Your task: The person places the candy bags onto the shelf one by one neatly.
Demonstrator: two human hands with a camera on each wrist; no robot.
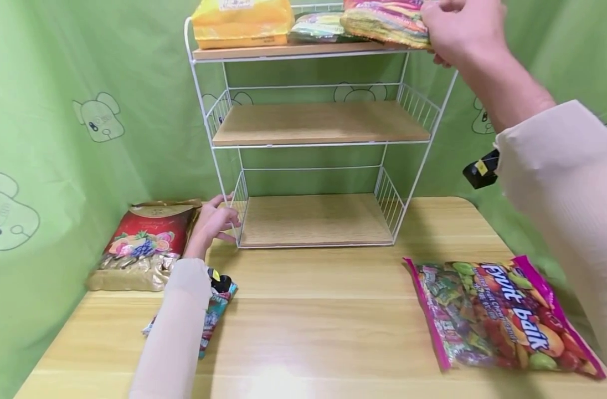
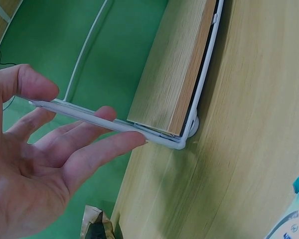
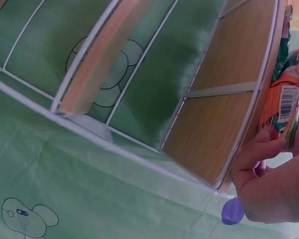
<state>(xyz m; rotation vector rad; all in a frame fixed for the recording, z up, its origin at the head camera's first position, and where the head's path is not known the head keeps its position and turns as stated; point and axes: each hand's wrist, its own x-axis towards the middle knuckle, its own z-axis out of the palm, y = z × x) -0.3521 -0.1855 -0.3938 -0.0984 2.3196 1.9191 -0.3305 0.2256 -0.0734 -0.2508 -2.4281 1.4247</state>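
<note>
Head view: gripping with the right hand (image 1: pixel 465 27) a colourful packet (image 1: pixel 385 23) at the right end of the top shelf (image 1: pixel 283 52), and holding with the left hand (image 1: pixel 215 221) the lower left side of the white rack (image 1: pixel 320 124).

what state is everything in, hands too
white rack, upright on the table
yellow bag, bulging, on the top shelf
green packet, lying on the top shelf
colourful packet, held by one end at the top shelf
right hand, pinching the colourful packet
left hand, holding the white rack's lower left
red-and-gold bag, face up on the table
teal packet, on the table, partly behind the left sleeve
fruit candy bag, lying flat, looks full
</note>
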